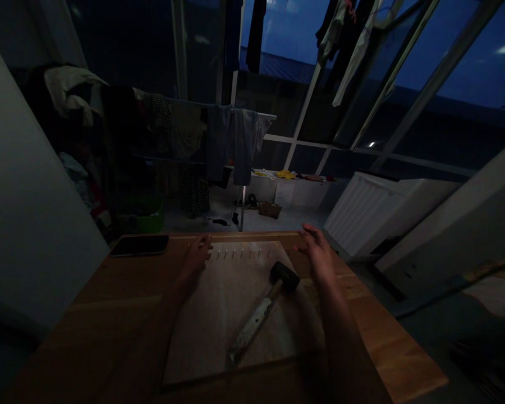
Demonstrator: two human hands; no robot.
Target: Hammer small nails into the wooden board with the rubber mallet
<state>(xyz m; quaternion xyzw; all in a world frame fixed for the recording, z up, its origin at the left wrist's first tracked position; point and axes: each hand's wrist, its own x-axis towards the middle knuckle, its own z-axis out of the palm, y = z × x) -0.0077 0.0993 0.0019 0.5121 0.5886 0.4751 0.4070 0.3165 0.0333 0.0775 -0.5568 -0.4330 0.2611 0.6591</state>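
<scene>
A pale wooden board [219,314] lies flat on the wooden table. Along its far edge stands a row of several small, thin, light pins [242,253], perhaps nails; their exact kind is too small to tell. A mallet [256,317] with a black head and a worn, whitish handle rests slantwise on the board, its head toward the far right. At the board's far left corner is my left hand [197,255], fingers loosely bent and apart, close to the leftmost pin. My right hand [317,252] hovers by the far right corner, fingers spread, holding nothing.
A dark phone [140,245] lies at the table's [122,286] far left corner. Beyond stand a drying rack with clothes [239,140], a green basket [151,216] and a white ridged appliance [357,210]. Clothes hang before the windows. The room is dim.
</scene>
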